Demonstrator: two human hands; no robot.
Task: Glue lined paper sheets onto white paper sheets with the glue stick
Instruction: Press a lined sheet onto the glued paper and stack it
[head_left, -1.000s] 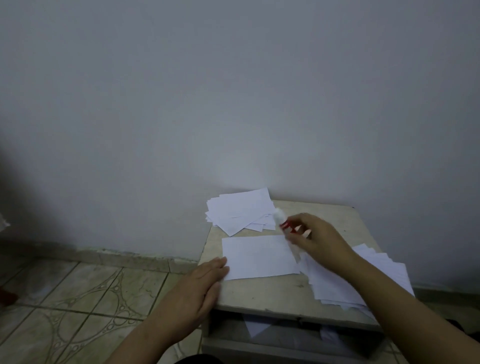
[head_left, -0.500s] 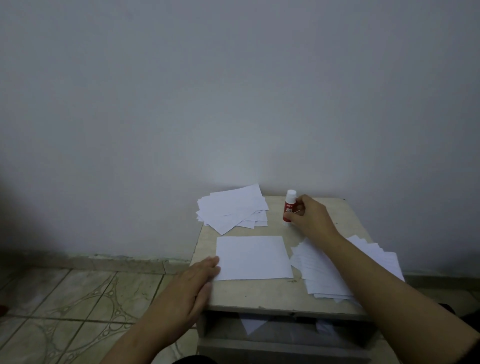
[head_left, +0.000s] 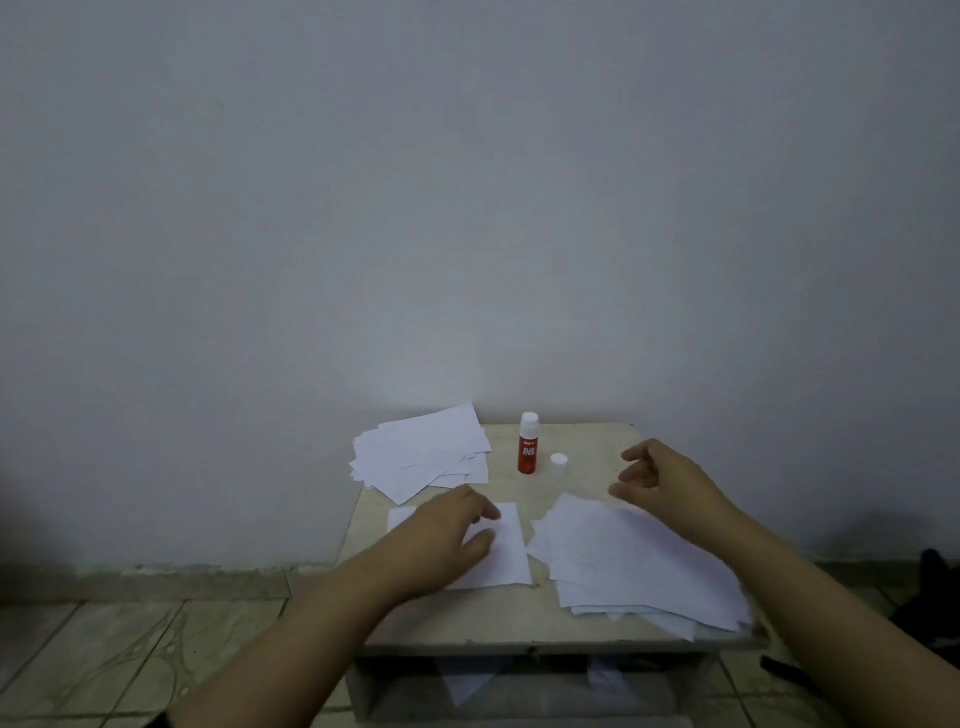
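The single white sheet (head_left: 506, 551) is pressed flat by the left hand (head_left: 447, 530); the right hand (head_left: 670, 480), fingers loosely curled and holding nothing, is hovered over the lined stack (head_left: 634, 566). Several sheets could be dragged off together, or the uncapped glue stick (head_left: 529, 443) toppled.

A small beige table (head_left: 483, 631) stands against a plain grey wall (head_left: 467, 208); patterned floor tiles (head_left: 104, 660) spread left, something dark (head_left: 930, 603) lies far right.

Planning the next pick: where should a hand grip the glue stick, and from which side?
Grip the glue stick round its red barrel, below the white top. It stands upright at the back of the table, with a paper stack on its left, so come from the front right, clear of the small cap.
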